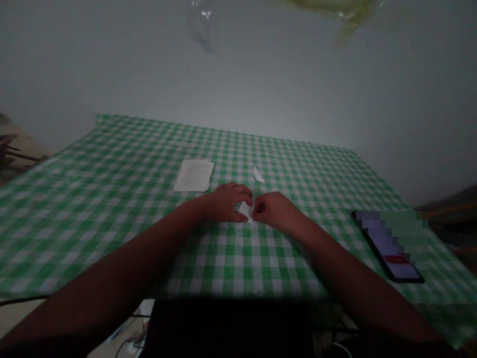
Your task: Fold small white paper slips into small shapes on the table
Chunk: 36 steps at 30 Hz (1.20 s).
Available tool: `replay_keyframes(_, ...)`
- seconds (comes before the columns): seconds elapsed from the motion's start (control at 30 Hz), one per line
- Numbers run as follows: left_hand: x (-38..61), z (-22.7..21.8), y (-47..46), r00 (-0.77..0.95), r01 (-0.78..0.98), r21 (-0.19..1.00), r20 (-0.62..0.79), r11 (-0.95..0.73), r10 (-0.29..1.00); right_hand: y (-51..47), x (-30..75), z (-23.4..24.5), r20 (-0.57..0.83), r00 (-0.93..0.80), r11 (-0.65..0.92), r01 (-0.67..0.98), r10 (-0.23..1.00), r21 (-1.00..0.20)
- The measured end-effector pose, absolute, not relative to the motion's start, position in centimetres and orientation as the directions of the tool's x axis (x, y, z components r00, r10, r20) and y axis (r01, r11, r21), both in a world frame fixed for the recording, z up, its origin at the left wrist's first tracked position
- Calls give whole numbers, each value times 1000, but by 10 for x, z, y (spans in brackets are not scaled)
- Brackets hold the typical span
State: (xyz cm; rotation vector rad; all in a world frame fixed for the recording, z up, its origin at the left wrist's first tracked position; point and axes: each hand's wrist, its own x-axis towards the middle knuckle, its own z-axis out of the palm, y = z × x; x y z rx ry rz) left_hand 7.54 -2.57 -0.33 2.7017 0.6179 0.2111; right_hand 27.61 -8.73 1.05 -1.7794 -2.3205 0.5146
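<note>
A small white paper (245, 211) is seen just below the middle of the frame, on a green and white checked cloth (231, 258). It is touched by both hands. The thumb and fingers of the left hand (241, 209) are bent like a letter C, with a wide gap between them, and the paper is touched by their tips. The right hand (256, 211) is curled, and the paper's right edge is pinched by its finger and thumb. A paper stack (194, 175) is placed up and left of the hands. A paper slip (258, 174) is seen above them. A phone (385, 248) is laid at the lower right.
</note>
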Motion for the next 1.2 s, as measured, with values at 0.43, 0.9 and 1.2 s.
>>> replay_keyframes(0.43,76,-2,-26,881,424,378,39,-823,472,-82,279,13,-63,-218,179,909,974,-377)
replay_keyframes(0.9,76,-4,-25,880,418,386,54,-822,473,-79,278,15,-55,-181,155,939,982,-308)
replay_keyframes(1.2,75,-3,-24,894,390,367,69,-844,443,-107,263,16,-103,-351,300,894,931,-333)
